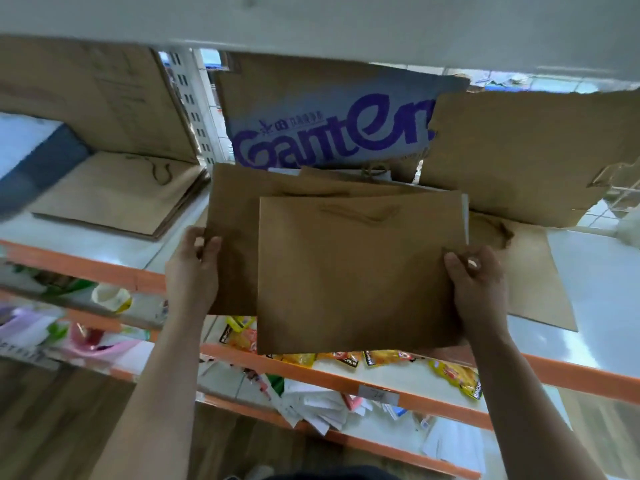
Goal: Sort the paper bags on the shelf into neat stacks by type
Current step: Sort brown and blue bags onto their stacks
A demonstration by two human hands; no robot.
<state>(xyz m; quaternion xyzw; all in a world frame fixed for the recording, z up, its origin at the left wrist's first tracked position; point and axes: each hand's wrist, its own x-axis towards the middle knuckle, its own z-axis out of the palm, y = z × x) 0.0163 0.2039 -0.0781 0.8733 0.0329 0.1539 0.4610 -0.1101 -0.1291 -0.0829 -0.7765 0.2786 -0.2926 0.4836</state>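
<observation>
While held over the shelf's front edge [346, 368], paper bags [356, 271] — light, floppy, creasable — are pinched at side edges by left hand [194, 271] and right hand [476, 285].

Orange-edged white shelving [86, 268], slotted upright [188, 105], wood-look floor [52, 420].

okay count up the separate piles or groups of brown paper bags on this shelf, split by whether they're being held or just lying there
Held in both hands: 1 group
Lying on the shelf, left: 1 stack
Lying on the shelf, right: 1 bag
Total: 3
</observation>
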